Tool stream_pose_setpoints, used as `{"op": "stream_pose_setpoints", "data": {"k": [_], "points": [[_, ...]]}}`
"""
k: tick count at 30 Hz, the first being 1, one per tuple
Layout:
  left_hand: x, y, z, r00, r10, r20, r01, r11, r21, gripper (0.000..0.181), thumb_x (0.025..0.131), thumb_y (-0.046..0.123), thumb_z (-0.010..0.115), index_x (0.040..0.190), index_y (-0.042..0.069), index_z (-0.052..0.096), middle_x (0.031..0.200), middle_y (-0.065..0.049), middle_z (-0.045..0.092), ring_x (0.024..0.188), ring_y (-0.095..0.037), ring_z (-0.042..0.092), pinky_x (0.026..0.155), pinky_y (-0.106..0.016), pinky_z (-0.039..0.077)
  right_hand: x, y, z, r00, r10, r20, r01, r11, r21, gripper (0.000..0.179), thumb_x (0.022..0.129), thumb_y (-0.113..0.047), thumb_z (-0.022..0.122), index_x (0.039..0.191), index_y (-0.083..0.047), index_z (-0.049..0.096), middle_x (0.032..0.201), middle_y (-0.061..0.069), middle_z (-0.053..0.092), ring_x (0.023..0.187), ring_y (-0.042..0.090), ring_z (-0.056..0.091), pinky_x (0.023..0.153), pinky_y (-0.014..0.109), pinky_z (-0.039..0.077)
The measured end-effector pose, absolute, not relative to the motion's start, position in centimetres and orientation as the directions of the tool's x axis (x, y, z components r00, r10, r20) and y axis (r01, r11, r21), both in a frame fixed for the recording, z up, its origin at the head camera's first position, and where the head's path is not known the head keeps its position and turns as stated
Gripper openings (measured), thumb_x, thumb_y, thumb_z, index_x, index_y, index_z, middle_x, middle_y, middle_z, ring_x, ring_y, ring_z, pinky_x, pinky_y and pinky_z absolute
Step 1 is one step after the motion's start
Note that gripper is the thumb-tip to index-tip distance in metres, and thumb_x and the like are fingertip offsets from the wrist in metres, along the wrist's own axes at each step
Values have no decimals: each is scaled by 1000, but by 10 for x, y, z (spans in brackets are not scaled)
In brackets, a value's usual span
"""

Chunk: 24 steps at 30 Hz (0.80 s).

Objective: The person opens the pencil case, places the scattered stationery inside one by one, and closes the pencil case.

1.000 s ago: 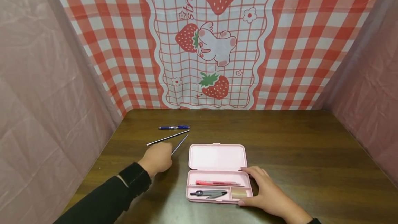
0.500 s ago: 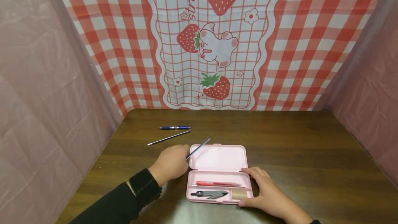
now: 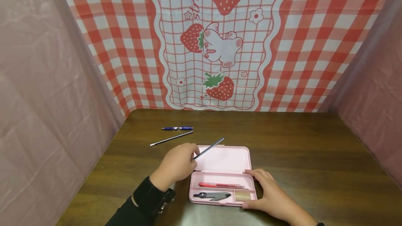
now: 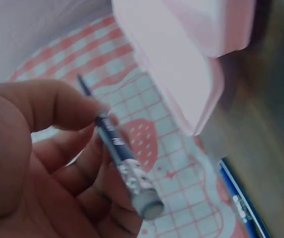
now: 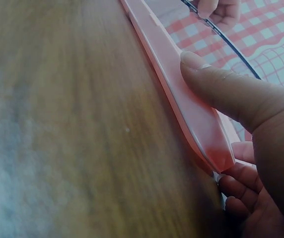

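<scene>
My left hand point(image 3: 179, 163) pinches a dark blue pencil point(image 3: 209, 148) between thumb and fingers, over the left side of the raised lid. In the left wrist view the pencil point(image 4: 113, 139) points its grey-capped end toward the camera. An open pink pencil case point(image 3: 227, 159) lies on the table. My right hand point(image 3: 273, 194) grips its right end, thumb at the front edge and fingers toward the hinge. Inside the case are a red pen point(image 3: 220, 185), a grey drawing compass point(image 3: 213, 196) and a tan block point(image 3: 243, 195) in the small right compartment.
Left of and beyond the case, a blue pen point(image 3: 177, 128) and a second dark pencil point(image 3: 171, 138) with a white end lie on the brown table point(image 3: 298, 142). A checked strawberry cloth point(image 3: 301, 44) hangs behind, with pink curtains at both sides.
My left hand has lifted the pencil from the table and carried it right, to over the lid. The right hand keeps its grip on the case.
</scene>
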State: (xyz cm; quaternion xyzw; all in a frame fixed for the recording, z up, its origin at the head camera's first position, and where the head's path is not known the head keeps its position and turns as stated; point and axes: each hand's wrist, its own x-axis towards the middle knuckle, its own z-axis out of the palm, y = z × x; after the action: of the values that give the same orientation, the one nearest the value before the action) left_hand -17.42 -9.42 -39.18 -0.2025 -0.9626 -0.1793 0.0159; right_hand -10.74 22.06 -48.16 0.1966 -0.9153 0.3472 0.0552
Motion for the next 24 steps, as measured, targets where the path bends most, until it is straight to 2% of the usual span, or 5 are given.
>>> {"op": "stream_pose_setpoints", "data": {"k": [6,13,17,24], "points": [[-170,-98,-390,-843,504,189,538,777,327,22,85,4,73,105,14,72,82,7,56,72,-10,52,68,-31,47,-108,220,-481,-914,-326,241,-404,687,-605,93,66,-63,90,138,-13,60,131,-8,56,126,21,48,99,54,45],[-162,-93,-407,-759,569,317,647,711,273,20,85,3,70,103,13,73,87,5,63,77,-11,55,74,-31,51,-108,218,-482,-907,-338,250,-419,685,-596,92,66,-64,89,138,-14,60,131,-8,56,126,20,48,99,53,46],[-162,-86,-413,-750,606,265,659,717,225,18,89,7,71,105,15,74,90,5,64,80,-11,57,78,-31,52,-109,220,-483,-907,-332,260,-421,687,-592,93,65,-63,90,137,-13,60,130,-9,56,124,20,48,98,52,46],[-161,-69,-419,-750,652,115,659,720,215,20,92,12,72,110,20,77,97,9,67,88,-8,62,86,-30,53,-108,222,-483,-914,-333,232,-404,686,-605,92,66,-66,88,137,-15,59,128,-9,55,122,18,47,98,50,47]]}}
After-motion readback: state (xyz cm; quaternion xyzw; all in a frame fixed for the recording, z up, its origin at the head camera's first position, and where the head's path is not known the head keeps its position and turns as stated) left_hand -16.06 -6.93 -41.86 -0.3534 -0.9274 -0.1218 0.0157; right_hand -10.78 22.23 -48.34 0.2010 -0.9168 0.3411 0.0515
